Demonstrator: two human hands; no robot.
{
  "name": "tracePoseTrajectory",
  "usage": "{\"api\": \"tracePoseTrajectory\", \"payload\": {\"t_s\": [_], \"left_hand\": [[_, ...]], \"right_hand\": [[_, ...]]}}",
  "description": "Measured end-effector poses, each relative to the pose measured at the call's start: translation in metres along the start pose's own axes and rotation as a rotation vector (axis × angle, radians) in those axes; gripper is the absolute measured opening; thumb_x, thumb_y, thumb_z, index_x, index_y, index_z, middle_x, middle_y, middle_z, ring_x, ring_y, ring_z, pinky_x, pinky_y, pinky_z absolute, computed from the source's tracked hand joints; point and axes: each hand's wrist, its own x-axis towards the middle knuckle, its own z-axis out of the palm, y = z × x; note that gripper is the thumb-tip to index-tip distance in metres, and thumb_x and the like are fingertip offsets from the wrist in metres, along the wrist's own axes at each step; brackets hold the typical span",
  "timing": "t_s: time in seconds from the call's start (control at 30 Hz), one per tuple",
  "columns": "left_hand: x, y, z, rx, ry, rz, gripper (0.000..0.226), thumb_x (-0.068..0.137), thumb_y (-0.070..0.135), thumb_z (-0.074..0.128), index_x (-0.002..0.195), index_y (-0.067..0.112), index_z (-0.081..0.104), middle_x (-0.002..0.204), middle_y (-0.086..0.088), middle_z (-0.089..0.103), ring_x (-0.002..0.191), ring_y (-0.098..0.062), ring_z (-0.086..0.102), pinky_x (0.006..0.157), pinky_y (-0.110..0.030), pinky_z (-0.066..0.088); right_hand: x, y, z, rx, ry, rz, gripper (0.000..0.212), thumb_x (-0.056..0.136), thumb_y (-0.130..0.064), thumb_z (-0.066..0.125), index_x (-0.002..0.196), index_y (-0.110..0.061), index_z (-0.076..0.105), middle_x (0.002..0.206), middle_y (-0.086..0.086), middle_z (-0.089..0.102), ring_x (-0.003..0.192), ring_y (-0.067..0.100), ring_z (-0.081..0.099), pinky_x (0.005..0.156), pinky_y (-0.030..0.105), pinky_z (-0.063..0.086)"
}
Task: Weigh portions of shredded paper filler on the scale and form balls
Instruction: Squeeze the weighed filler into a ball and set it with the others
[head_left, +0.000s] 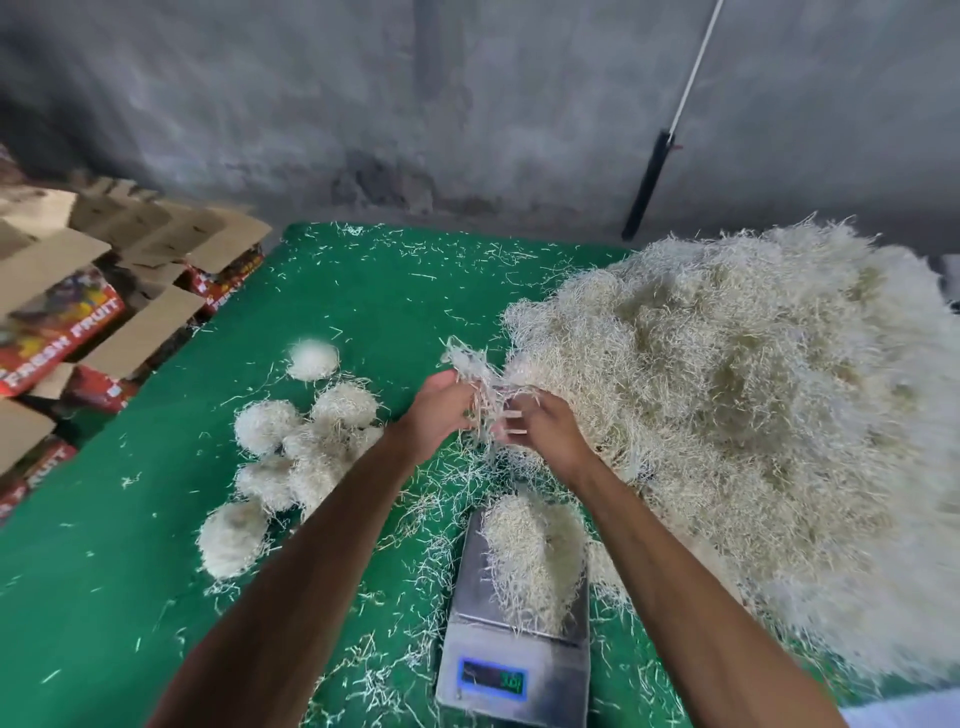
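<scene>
Both hands, left hand (441, 415) and right hand (540, 428), grip 1 tuft of shredded paper (475, 371) pulled from the big heap (727, 389), above the digital scale (514, 670) already carrying a portion (535, 556). Likely topping up: next, drop strands until the readout suits, then ball it beside the finished balls (306, 447).

Pale shredded paper portion (532, 558) heaped on scale (511, 654), finished balls (291, 457) left.

Two bare forearms are showing, with no sleeves, watch or bracelets on them. The left hand (435, 415) and right hand (545, 426) are wearing no gloves; rings on the blurred fingers (511, 423) cannot be made out.
</scene>
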Motion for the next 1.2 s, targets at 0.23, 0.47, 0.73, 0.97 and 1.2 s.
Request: {"api": "tracePoseTrajectory", "payload": {"t_s": [0.23,0.47,0.73,0.97,1.2], "left_hand": [[-0.046,-0.008,0.037,0.131,-0.076,-0.038,0.015,0.097,0.004,0.05,0.1,0.017,0.058,0.083,0.001,0.057,0.06,-0.007,0.05,0.043,-0.016,0.038],[-0.062,-0.04,0.036,-0.229,-0.138,-0.152,0.042,0.096,0.004,0.06,0.135,0.02,0.054,0.115,0.006,0.064,0.1,-0.014,0.069,0.081,-0.028,0.06],[-0.076,-0.08,0.034,-0.046,-0.059,-0.333,0.014,0.099,0.014,0.058,0.111,0.018,0.066,0.11,-0.003,0.064,0.098,-0.015,0.064,0.07,-0.028,0.059],[-0.085,-0.092,0.038,-0.141,-0.006,-0.262,0.022,0.099,0.013,0.059,0.12,0.011,0.066,0.112,-0.006,0.068,0.098,-0.018,0.068,0.084,-0.035,0.06],[-0.091,-0.097,0.047,-0.141,-0.045,-0.255,0.019,0.098,0.019,0.063,0.115,0.013,0.068,0.112,-0.004,0.07,0.099,-0.016,0.068,0.075,-0.029,0.059]], "right_hand": [[-0.045,0.001,-0.009,-0.045,0.042,0.072,0.014,0.095,-0.02,0.074,0.096,-0.006,0.073,0.066,-0.003,0.067,0.057,0.01,0.054,0.055,0.023,0.05],[-0.077,0.015,-0.036,-0.088,0.151,-0.034,0.004,0.09,-0.017,0.08,0.092,-0.019,0.077,0.089,-0.008,0.076,0.072,0.002,0.064,0.065,0.018,0.052],[-0.105,0.058,-0.037,-0.626,0.037,0.166,0.06,0.094,-0.026,0.076,0.146,-0.012,0.05,0.137,0.013,0.062,0.123,0.032,0.062,0.106,0.046,0.05],[-0.114,0.056,-0.051,-0.709,0.417,-0.003,0.044,0.103,-0.035,0.064,0.135,-0.005,0.06,0.132,0.011,0.068,0.1,0.022,0.066,0.088,0.033,0.051],[-0.122,0.058,-0.05,-0.605,0.493,-0.067,0.026,0.106,-0.021,0.058,0.124,-0.003,0.065,0.121,0.01,0.072,0.095,0.02,0.066,0.079,0.029,0.051]]}}
